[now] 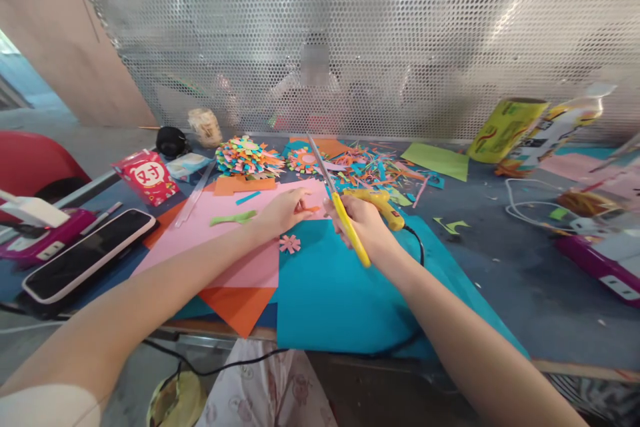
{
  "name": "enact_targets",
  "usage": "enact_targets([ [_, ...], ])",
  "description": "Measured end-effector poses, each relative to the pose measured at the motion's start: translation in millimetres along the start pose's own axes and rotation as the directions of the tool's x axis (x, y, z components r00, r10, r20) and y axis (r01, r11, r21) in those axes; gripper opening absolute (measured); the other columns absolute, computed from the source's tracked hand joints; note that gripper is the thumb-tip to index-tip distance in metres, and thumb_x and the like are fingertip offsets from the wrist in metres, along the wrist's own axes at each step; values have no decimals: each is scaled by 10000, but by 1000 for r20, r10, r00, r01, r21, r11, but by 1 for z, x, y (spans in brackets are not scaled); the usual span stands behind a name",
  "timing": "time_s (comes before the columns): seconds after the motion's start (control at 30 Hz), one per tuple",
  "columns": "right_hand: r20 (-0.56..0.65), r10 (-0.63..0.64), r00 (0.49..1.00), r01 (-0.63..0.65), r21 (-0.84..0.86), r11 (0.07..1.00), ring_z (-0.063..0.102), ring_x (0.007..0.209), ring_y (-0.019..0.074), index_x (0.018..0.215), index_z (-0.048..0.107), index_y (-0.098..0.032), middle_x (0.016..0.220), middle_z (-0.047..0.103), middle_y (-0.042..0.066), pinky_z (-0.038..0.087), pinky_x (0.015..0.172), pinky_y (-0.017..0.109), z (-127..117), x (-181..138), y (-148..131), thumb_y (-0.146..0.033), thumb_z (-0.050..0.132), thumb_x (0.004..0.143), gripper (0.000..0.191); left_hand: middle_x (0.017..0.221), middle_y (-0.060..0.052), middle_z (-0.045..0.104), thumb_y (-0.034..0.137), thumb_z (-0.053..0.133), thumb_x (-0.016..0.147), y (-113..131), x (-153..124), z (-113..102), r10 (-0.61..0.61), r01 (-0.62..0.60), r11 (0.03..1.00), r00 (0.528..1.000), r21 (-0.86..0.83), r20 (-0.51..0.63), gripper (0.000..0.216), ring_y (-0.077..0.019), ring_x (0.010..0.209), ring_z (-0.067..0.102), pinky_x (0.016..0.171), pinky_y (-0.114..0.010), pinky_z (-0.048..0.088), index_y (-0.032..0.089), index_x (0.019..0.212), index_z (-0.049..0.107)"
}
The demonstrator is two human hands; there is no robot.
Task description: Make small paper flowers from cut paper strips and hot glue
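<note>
In my right hand [363, 217] is a pair of scissors [351, 230] with yellow handles, its blades pointing up and away from me. My left hand [287, 211] is closed in a pinch, with a small piece of orange paper [313, 209] at its fingertips. Just below that hand, a pink paper flower [290, 244] lies where pink paper [255, 267] meets blue paper [340, 307]. A green paper strip [233, 218] and a small blue strip [249, 197] rest on the pink sheet. Behind my right hand lies a yellow glue gun [383, 203], partly hidden.
A multicoloured paper flower cluster [247, 157] and heaped paper scraps [370, 167] sit before the perforated metal panel [400, 33]. Left are a phone-like black device [90, 253] and red packet [147, 177]. Right are a yellow-green roll [507, 130], a bottle [555, 127] and a purple power strip [600, 270].
</note>
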State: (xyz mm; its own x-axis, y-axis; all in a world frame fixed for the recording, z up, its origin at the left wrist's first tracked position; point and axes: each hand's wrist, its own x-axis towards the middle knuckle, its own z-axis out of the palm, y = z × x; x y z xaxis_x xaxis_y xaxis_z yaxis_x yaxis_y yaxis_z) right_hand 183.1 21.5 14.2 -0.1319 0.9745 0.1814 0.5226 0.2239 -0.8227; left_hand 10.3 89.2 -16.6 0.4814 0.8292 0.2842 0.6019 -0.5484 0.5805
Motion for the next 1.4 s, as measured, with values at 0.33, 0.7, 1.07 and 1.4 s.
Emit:
enact_targets([
  [0.33,-48,28,998,-24,68,997,423,460,104,652,457,-204,542,496,-17,323,429,249,1,-1,-2,-698,537,728,506,877,-82,683,229,507,841,5,-10,-26,-163,133,928,985,-348,-58,308,-179,738,696,635,-285,540,121,1129,503],
  [0.7,-64,15,998,6,305,952,614,734,180,793,471,-217,817,633,36,502,650,315,12,-4,-14,-519,726,572,453,831,-41,712,147,645,739,41,-51,-26,-107,111,740,993,-663,47,378,-151,729,685,554,-229,531,160,1109,567],
  [1.07,-162,-6,987,52,283,958,525,661,150,773,511,-234,776,570,11,474,617,307,7,-10,-20,-497,739,622,379,699,-4,695,139,683,720,32,-54,-43,-179,184,698,981,-692,81,270,-69,490,584,423,-168,428,159,988,661],
  [1.4,76,24,997,-20,-56,998,488,688,188,825,422,-235,745,500,27,418,559,321,6,-15,-14,-645,535,733,435,633,24,639,107,675,690,37,-49,-55,-413,-156,425,843,-892,-344,142,-85,591,587,450,-173,442,170,793,599],
])
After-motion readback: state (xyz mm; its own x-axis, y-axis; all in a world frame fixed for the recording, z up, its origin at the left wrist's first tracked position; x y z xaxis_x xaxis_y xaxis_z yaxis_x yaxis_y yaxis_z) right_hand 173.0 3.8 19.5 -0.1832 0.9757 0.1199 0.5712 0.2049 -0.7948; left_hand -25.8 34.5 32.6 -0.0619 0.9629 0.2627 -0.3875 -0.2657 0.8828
